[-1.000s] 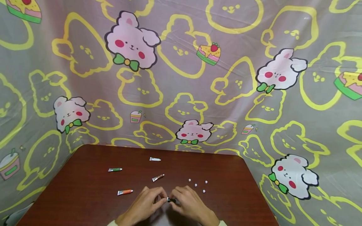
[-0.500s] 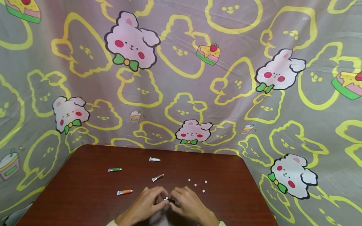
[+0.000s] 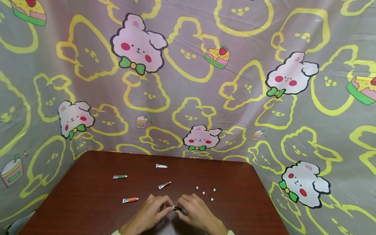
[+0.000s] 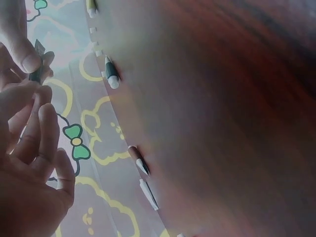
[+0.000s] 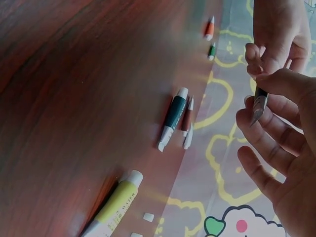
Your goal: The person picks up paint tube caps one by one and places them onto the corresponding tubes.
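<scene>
- The right hand (image 3: 197,210) is partly closed: its thumb and finger pinch a small dark tube (image 5: 259,104), while its other fingers are bent loosely.
- The left hand (image 3: 151,210) is partly closed also; its fingertips pinch the white end of the same tube, which is between the two hands.
- Six other tubes lie on the table: one orange tube (image 3: 130,200) to the left of the left hand, one green tube (image 3: 120,177) farther left and beyond, one brown tube (image 3: 164,185) beyond the gap between the hands, one white tube (image 3: 161,166) farther beyond, one dark teal tube (image 5: 174,118) and one yellow tube (image 5: 117,205), these two seen below the hands from the wrists.
- Four small white pieces (image 3: 203,193) lie beyond the right hand, toward its right.
- The table (image 3: 235,215) under the hands is reddish brown, with rounded far corners.
- Beyond the hands and at both sides hangs a grey cloth (image 3: 194,85) with rabbit faces and yellow outlines.
</scene>
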`<state>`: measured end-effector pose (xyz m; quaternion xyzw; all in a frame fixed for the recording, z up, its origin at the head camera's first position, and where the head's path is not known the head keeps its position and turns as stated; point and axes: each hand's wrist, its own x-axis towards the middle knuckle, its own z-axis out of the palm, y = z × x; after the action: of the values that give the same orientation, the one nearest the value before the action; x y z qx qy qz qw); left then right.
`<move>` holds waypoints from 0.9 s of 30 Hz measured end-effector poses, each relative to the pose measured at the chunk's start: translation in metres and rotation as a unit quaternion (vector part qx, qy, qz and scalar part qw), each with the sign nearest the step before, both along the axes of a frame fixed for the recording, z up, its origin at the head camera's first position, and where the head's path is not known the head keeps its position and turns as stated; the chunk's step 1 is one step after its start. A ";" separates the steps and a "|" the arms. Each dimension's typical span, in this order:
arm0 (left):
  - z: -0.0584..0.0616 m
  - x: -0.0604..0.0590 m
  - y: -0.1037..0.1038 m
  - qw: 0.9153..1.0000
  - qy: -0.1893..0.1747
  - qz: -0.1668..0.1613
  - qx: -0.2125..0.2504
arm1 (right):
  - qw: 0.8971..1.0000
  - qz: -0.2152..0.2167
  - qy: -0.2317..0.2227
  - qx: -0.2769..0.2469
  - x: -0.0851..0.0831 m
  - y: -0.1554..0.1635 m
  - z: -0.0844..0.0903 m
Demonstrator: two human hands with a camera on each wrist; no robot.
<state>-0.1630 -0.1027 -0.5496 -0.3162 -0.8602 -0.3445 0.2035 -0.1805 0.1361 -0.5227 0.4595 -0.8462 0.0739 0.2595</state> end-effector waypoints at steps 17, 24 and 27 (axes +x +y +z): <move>0.001 -0.001 0.002 1.000 -0.015 0.001 0.015 | 0.999 0.015 0.014 -0.027 -0.001 0.001 0.002; 0.000 -0.002 0.002 1.000 0.008 -0.018 0.021 | 1.000 0.014 0.014 -0.025 -0.001 0.002 -0.001; -0.001 -0.002 0.001 1.000 0.016 -0.019 0.015 | 1.000 0.015 0.012 -0.023 -0.001 0.002 -0.002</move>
<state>-0.1650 -0.1013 -0.5506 -0.3352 -0.8452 -0.3560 0.2156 -0.1813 0.1384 -0.5245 0.4668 -0.8341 0.0920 0.2791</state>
